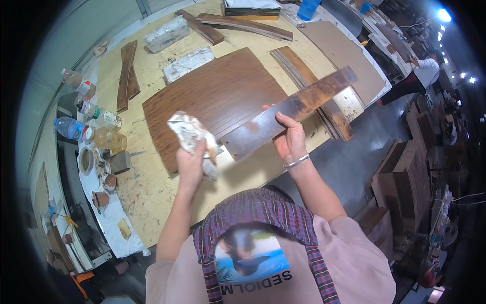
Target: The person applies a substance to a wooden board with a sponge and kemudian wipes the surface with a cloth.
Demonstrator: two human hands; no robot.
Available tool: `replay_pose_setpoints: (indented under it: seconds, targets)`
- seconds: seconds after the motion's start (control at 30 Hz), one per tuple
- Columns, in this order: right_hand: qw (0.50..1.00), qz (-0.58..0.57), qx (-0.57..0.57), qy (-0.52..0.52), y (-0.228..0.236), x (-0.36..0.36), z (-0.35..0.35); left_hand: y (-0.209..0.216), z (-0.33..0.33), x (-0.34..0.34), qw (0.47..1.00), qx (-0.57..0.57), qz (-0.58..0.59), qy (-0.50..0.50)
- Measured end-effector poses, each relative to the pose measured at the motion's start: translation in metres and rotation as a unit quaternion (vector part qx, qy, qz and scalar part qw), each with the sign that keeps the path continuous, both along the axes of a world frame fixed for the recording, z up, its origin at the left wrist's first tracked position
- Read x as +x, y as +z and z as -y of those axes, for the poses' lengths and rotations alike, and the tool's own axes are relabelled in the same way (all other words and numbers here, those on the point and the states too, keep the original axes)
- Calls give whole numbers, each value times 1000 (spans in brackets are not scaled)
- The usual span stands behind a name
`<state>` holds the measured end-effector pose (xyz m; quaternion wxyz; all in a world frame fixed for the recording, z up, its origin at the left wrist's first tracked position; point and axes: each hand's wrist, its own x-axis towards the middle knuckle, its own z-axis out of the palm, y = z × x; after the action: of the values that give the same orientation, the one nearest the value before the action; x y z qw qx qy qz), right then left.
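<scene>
A stained white rag (188, 130) is bunched in my left hand (191, 163), whose fingers close round it. My right hand (291, 137) grips a long dark brown wooden board (298, 107) near its middle, thumb on the upper face. The board is tilted, its far end up to the right, with a lighter orange-brown patch toward that end. The rag is beside the board's near left end. Under both lies a wide brown wooden panel (212, 96) with fine grooves, on the pale yellow tabletop (147, 202). The fingers beneath the board are mostly hidden.
White stained blocks (167, 34) and narrow brown wooden strips (127, 76) lie around the panel. More strips (296, 66) are stacked to the right. Plastic bottles (109, 139) and small pots (100, 199) line the left edge. Another person (428, 71) is at the far right.
</scene>
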<state>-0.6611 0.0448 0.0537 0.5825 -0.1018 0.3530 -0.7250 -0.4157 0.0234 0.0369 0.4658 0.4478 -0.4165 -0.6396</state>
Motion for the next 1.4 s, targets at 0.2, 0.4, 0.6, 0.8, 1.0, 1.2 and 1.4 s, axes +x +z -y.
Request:
replay_pose_setpoints:
  seconds: [0.2, 0.4, 0.6, 0.8, 1.0, 1.2, 1.4]
  targets:
    - [997, 8, -4, 83, -4, 9, 3, 13, 1, 1, 993, -76, 60, -65]
    - [984, -41, -24, 171, -3, 10, 6, 7, 0, -8, 999, 15, -13, -34]
    - [978, -95, -26, 182, 2, 8, 10, 7, -3, -21, 998, 12, -37, -47]
    - [981, -83, -25, 176, -2, 16, 17, -11, -16, -43, 988, -28, 33, -148]
    - [981, -63, 0, 186, 3, 19, 23, -12, -8, -39, 996, 11, -28, -87]
    - [947, -98, 31, 303, -5, -4, 23, -20, 31, -5, 993, -74, 65, 71]
    - [874, -228, 76, 421, -31, -25, 9, 10, 51, -14, 998, -10, -56, 0]
